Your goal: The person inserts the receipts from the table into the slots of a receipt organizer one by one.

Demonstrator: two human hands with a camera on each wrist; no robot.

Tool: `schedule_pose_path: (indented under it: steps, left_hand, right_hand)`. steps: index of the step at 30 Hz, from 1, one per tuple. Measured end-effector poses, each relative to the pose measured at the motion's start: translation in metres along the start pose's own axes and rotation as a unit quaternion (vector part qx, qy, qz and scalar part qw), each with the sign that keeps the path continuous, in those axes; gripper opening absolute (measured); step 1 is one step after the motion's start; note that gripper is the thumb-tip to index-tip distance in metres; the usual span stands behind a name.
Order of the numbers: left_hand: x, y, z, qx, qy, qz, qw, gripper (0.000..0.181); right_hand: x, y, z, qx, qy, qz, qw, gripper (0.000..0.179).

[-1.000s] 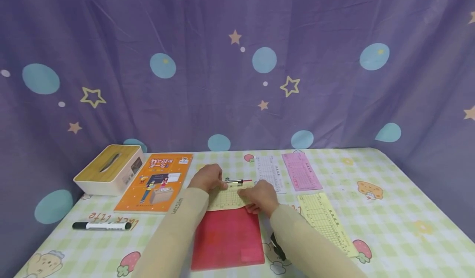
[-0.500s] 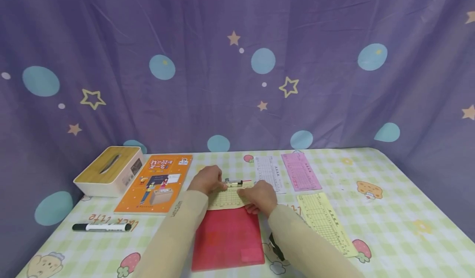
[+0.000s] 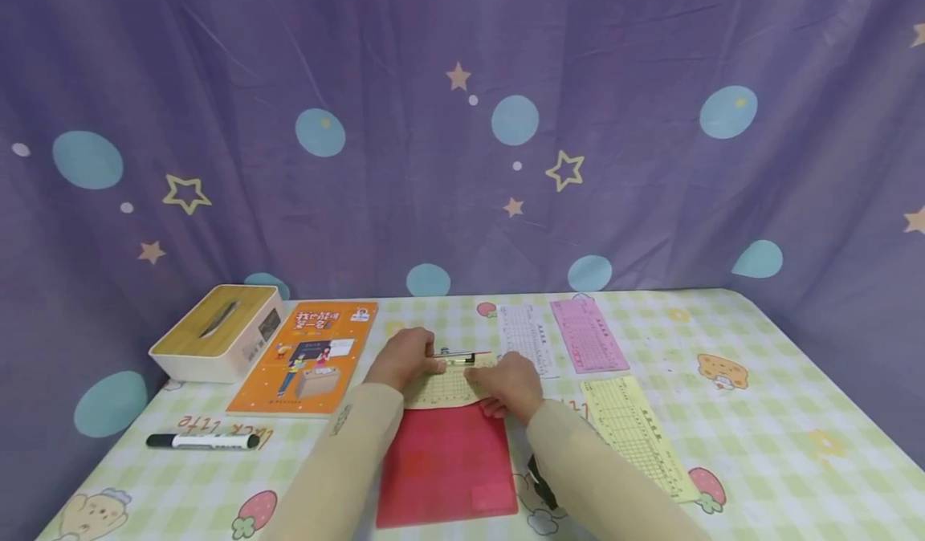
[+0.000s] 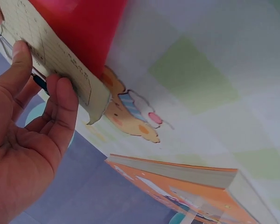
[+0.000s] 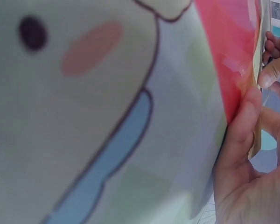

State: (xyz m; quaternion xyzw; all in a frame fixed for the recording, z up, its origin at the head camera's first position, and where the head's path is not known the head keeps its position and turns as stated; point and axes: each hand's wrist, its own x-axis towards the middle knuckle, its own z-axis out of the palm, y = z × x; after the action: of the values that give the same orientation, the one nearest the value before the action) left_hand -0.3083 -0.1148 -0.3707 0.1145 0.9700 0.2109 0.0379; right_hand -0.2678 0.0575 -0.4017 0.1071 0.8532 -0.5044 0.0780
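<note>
A red, see-through clip folder [image 3: 446, 461] lies in front of me, with a metal clip [image 3: 459, 359] with black ends at its far edge. Across its upper part is a yellow printed sheet [image 3: 442, 390], its near edge bowed up slightly. My left hand [image 3: 405, 359] pinches at the clip's left end, thumb across the metal bar and fingers curled at the sheet's edge in the left wrist view. On the other side, my right hand [image 3: 510, 384] pinches the sheet's right part between thumb and fingers, some fingertips hidden beneath it.
An orange book [image 3: 307, 364] and a wood-topped tissue box [image 3: 217, 332] stand left, a marker [image 3: 204, 441] nearer. White [image 3: 527, 339], pink [image 3: 588, 334] and yellow slips [image 3: 641, 438] lie right. A black object [image 3: 540, 481] is partly hidden by my right forearm.
My left hand has shifted slightly toward me at the clip, its thumb a little lower on the sheet. The right hand keeps its grip, and the folder stays in place.
</note>
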Motion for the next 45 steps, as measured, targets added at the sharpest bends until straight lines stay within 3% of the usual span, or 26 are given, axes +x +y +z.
schedule_pose_path:
  steps: [9, 14, 19, 24, 33, 39, 45]
  left_hand:
    - [0.000, -0.002, 0.013, -0.010, 0.002, -0.009, 0.9999, 0.029]
    - [-0.002, -0.001, 0.015, -0.009, 0.012, -0.002, 0.9999, 0.030]
    - [-0.003, -0.003, 0.013, -0.005, 0.017, -0.003, 0.9998, 0.030]
    - [-0.001, -0.008, 0.011, 0.014, 0.012, -0.010, 0.9998, 0.029]
    - [-0.003, -0.003, 0.009, 0.064, 0.011, 0.019, 0.9977, 0.027]
    - [-0.004, 0.002, 0.009, 0.069, -0.004, -0.005, 0.9976, 0.026]
    - [-0.004, 0.004, 0.008, 0.064, -0.013, -0.018, 0.9977, 0.039]
  right_hand:
    - [-0.003, 0.011, -0.005, 0.038, -0.017, 0.006, 0.9991, 0.035]
    - [-0.010, 0.013, -0.012, 0.064, -0.051, -0.006, 0.9966, 0.025]
    - [-0.017, 0.010, -0.014, 0.013, -0.082, -0.051, 0.9952, 0.023]
    - [-0.019, 0.008, -0.011, -0.045, -0.085, -0.087, 0.9915, 0.021]
    - [-0.016, 0.008, -0.011, -0.081, -0.078, -0.091, 0.9895, 0.022]
    - [-0.017, 0.007, -0.012, -0.080, -0.077, -0.083, 0.9904, 0.024]
    - [-0.019, 0.005, -0.011, -0.086, -0.070, -0.087, 0.9901, 0.024]
